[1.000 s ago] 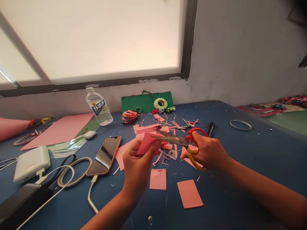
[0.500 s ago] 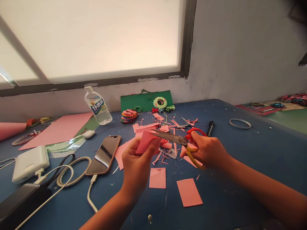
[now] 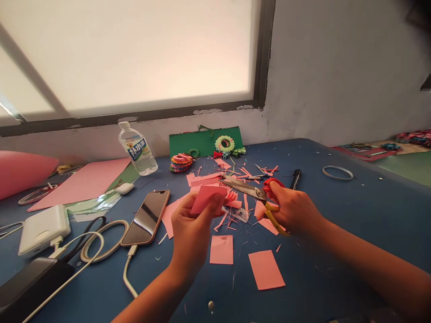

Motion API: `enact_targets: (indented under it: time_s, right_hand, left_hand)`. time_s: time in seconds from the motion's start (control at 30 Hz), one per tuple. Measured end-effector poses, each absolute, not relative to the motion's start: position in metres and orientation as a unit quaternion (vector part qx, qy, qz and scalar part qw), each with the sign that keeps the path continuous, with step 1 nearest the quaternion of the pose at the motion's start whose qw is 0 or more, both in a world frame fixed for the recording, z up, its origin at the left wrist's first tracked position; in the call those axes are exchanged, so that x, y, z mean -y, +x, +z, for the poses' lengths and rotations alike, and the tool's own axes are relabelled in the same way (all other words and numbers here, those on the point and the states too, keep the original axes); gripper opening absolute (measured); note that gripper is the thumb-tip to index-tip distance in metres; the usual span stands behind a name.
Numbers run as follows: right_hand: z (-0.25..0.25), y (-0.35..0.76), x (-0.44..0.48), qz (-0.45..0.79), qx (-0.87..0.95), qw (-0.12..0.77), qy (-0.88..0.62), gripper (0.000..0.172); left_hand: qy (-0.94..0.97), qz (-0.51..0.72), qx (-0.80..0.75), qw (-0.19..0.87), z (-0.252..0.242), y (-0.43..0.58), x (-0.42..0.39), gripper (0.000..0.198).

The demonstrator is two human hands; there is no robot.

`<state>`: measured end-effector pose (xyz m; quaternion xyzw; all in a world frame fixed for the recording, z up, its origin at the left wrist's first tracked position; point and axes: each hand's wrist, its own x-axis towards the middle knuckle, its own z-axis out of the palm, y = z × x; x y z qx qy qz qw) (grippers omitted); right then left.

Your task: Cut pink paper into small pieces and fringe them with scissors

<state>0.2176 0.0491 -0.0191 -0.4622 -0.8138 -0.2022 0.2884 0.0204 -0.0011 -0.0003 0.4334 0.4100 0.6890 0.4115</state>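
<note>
My left hand pinches a small folded piece of pink paper between thumb and fingers. To its right, my right hand grips red and yellow scissors by the handles. The blades point left, past the upper right corner of the paper, and look apart from it. Nearer the front of the blue table lie two pink paper rectangles, one below my left hand and a larger one to the right. Pink scraps and thin offcuts lie behind and beneath the hands.
On the left are a phone, a white power bank, cables and a black case. A water bottle stands near the wall. Behind are a green folder and folded paper pieces. A black marker and ring lie right.
The scissors in my right hand have moved slightly right, off the held paper, and their blades have closed. The top edge of the held paper sits lower. The pink sheet at far left has shifted.
</note>
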Motion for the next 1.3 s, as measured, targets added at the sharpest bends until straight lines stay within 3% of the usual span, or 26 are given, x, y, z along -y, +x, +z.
enact_targets:
  time_s: [0.93,1.3]
  right_hand:
    - [-0.0111,0.2216,-0.0514,-0.233,0.81,0.315,-0.437,0.049]
    - [-0.0131,0.222,-0.0515,-0.244,0.813,0.303,-0.433,0.048]
  left_hand:
    - [0.517,0.634,-0.453,0.354,-0.0031,0.0196,-0.0005,0.017]
    - [0.502,0.641,-0.441,0.379,-0.0016,0.022,0.0015,0.013]
